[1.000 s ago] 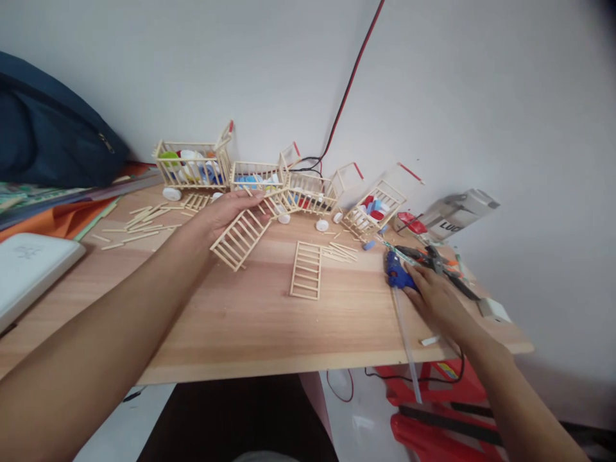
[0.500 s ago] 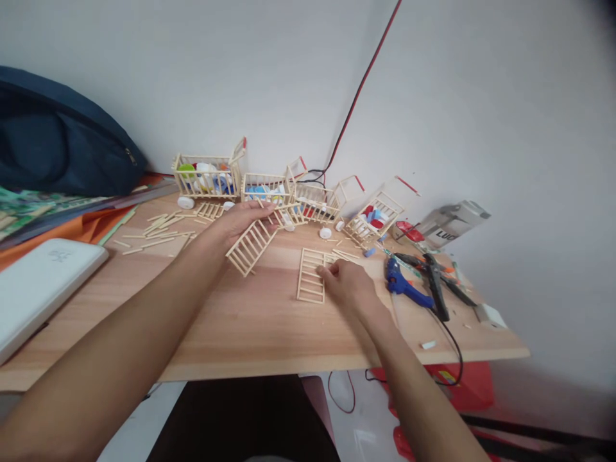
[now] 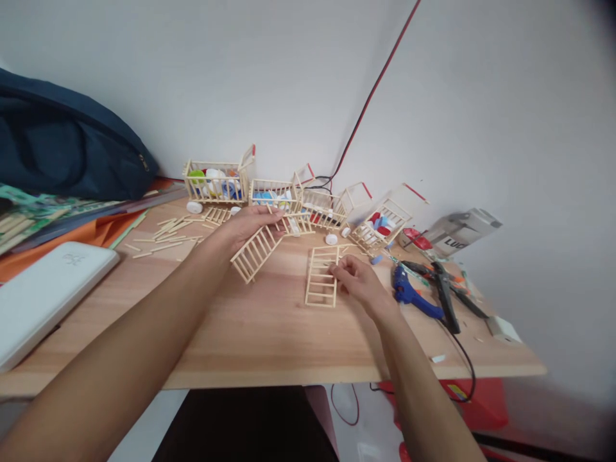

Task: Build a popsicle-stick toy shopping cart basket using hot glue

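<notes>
My left hand (image 3: 255, 226) is closed around a joined wooden-stick frame (image 3: 257, 253) and holds it above the table. Its ladder-like side slants down toward me, and another slatted part (image 3: 299, 224) sticks out to the right. Thumb and fingers of my right hand (image 3: 357, 281) pinch the right long edge of a ladder-like stick panel (image 3: 320, 277). That panel is at the middle of the table; whether it is slightly raised I cannot tell. Behind my hands stand small stick-built shopping carts (image 3: 216, 186) with red handle bars, several holding coloured bits.
Loose sticks (image 3: 168, 239) and a small slatted panel (image 3: 217, 215) lie left of centre. A blue glue gun (image 3: 412, 295) and black-handled tools (image 3: 445, 298) lie on the right. At the left are a white power bank (image 3: 62, 289) and a dark blue bag (image 3: 72, 141).
The view has shifted slightly. My right hand has moved a little to the right along the panel and now pinches its right edge. My left hand holds the frame much as before.
</notes>
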`<action>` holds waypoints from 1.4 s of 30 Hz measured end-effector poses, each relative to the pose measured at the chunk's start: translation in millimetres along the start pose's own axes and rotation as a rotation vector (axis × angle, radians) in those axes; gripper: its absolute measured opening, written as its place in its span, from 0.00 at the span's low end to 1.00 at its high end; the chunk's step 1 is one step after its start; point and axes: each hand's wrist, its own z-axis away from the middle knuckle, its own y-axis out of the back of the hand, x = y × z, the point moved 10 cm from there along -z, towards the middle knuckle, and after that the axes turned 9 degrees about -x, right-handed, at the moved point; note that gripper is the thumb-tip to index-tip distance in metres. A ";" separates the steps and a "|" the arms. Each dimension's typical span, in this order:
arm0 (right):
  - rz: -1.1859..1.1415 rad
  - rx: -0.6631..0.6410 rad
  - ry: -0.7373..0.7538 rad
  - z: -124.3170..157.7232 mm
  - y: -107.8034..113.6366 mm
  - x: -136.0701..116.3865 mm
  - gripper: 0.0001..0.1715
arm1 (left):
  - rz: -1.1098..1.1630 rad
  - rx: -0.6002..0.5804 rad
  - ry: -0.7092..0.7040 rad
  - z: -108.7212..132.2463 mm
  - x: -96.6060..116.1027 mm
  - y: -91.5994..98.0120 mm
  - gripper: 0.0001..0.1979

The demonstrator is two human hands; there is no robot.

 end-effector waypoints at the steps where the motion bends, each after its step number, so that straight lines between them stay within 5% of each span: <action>1: -0.122 -0.010 0.036 -0.2 1.0 -1.1 0.17 | -0.011 -0.007 0.002 0.6 0.2 -1.9 0.02; 4: -0.359 -0.009 0.088 -0.9 7.4 -5.7 0.16 | -0.050 0.006 0.009 1.1 -0.5 -2.9 0.01; 11: -0.432 0.042 0.163 -3.3 12.7 -26.1 0.15 | -0.122 0.097 -0.014 -4.1 -3.1 8.7 0.03; 23: -0.720 -0.012 0.001 -6.3 -8.7 0.1 0.17 | -0.519 0.052 -0.090 6.2 12.9 -9.9 0.01; 42: -0.655 0.066 0.118 -3.2 -5.2 -15.7 0.15 | -0.670 0.002 -0.131 9.7 16.2 -24.5 0.03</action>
